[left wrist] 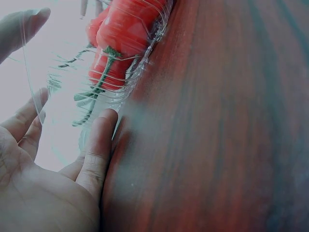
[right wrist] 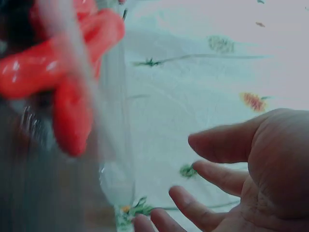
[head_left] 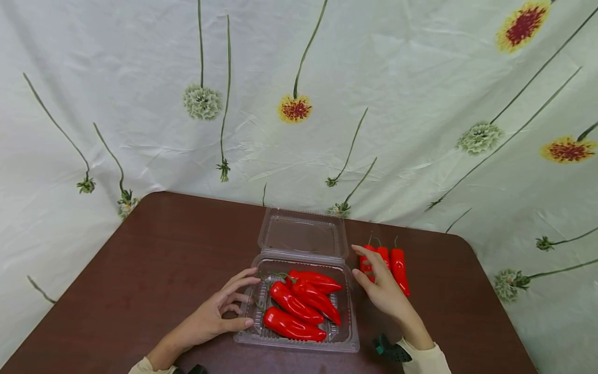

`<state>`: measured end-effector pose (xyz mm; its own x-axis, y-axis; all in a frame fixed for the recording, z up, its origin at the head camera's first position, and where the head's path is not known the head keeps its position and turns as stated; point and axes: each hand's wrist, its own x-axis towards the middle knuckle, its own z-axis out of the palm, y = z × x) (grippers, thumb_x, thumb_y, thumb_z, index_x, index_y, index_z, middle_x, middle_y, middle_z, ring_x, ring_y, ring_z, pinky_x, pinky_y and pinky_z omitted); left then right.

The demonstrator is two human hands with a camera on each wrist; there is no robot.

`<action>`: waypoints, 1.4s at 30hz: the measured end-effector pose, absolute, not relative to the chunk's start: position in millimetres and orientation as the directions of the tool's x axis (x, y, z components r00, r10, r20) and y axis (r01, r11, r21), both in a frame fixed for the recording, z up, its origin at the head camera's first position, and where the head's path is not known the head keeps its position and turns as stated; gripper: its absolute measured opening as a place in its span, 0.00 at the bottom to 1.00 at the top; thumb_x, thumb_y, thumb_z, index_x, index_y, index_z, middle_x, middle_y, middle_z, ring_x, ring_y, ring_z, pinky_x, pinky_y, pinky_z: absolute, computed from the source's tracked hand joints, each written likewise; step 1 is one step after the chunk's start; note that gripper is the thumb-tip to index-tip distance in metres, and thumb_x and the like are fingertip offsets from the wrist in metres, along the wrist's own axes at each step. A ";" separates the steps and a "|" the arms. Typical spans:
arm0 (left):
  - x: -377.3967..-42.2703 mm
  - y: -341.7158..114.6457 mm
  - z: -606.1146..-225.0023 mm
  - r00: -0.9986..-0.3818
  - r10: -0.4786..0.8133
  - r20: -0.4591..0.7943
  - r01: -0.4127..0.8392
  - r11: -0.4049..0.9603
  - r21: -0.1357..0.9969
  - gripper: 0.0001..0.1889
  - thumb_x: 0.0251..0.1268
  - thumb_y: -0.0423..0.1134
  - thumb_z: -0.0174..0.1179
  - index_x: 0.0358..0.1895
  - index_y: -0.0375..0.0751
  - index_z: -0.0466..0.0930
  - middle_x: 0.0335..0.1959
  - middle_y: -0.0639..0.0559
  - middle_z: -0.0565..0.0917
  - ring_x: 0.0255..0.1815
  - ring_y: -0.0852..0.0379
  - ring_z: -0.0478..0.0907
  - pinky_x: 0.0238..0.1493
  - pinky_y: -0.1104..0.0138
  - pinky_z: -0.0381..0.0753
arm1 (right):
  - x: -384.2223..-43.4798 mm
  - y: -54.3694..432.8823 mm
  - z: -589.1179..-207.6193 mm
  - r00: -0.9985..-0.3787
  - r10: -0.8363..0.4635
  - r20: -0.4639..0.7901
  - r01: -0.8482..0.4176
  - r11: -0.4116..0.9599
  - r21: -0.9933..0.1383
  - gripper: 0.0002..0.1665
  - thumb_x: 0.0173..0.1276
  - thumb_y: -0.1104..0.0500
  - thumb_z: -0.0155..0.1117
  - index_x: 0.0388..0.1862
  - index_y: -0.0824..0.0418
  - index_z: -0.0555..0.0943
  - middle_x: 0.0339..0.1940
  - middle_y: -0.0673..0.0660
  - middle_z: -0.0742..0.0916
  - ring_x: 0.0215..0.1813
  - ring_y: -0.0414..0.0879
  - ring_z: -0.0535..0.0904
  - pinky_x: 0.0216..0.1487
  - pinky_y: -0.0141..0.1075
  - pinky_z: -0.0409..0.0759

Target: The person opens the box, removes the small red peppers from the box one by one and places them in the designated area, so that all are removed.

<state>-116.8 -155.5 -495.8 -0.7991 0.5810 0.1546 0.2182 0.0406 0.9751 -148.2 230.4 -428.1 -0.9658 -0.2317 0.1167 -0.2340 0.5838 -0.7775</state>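
A clear plastic clamshell box [head_left: 299, 345] stands on the table with its lid [head_left: 302, 236] folded back. Several glossy red chili peppers [head_left: 291, 324] with green stems lie inside it. At the box's left side is my left hand [head_left: 219, 311], fingers spread and loosely bent; the left wrist view has the thumb and fingers [left wrist: 99, 150] close against the clear wall. My right hand [head_left: 388, 288] hovers off the box's right edge, fingers apart and holding nothing, as the right wrist view [right wrist: 231, 183] confirms. It partly hides three more red peppers [head_left: 398, 265] on the table.
The dark brown table [head_left: 154, 270] has rounded far corners. Behind it hangs a pale cloth [head_left: 261, 67] printed with flowers, close to the table's far edge and the open lid. The three loose peppers lie side by side right of the box.
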 end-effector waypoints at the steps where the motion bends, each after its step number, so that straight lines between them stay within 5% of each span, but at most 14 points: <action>1: -116.9 -155.6 -495.7 -0.799 0.581 0.155 0.219 0.041 0.975 0.36 0.67 0.28 0.62 0.76 0.37 0.58 0.81 0.43 0.46 0.60 0.49 0.77 0.49 0.65 0.78 | -146.7 228.3 -426.1 -0.960 -0.252 0.121 -0.250 0.576 -0.779 0.34 0.72 0.64 0.63 0.75 0.58 0.66 0.69 0.63 0.72 0.64 0.63 0.70 0.60 0.53 0.75; 9: -116.5 -155.7 -494.8 -0.800 0.579 0.156 0.217 0.037 0.975 0.36 0.67 0.28 0.62 0.77 0.37 0.57 0.81 0.43 0.46 0.60 0.50 0.76 0.50 0.65 0.77 | -137.6 212.2 -418.1 -0.929 -0.361 0.079 -0.262 0.492 -0.831 0.30 0.73 0.63 0.62 0.73 0.54 0.70 0.66 0.59 0.76 0.64 0.60 0.72 0.56 0.35 0.79; 23: -116.7 -155.5 -496.0 -0.798 0.578 0.168 0.230 0.036 0.973 0.36 0.67 0.28 0.63 0.76 0.37 0.58 0.81 0.43 0.46 0.59 0.49 0.77 0.49 0.65 0.78 | -127.2 179.9 -431.6 -0.869 -0.479 0.125 -0.346 0.407 -0.845 0.26 0.72 0.67 0.61 0.68 0.57 0.73 0.64 0.56 0.78 0.61 0.56 0.77 0.57 0.37 0.80; 42: -116.0 -153.9 -491.9 -0.806 0.575 0.142 0.215 0.059 0.975 0.36 0.67 0.29 0.63 0.76 0.37 0.58 0.81 0.43 0.46 0.59 0.50 0.77 0.49 0.66 0.78 | -124.7 169.3 -448.1 -0.802 -0.580 0.142 -0.447 0.424 -0.788 0.25 0.72 0.66 0.61 0.65 0.52 0.76 0.65 0.52 0.77 0.67 0.50 0.71 0.62 0.46 0.75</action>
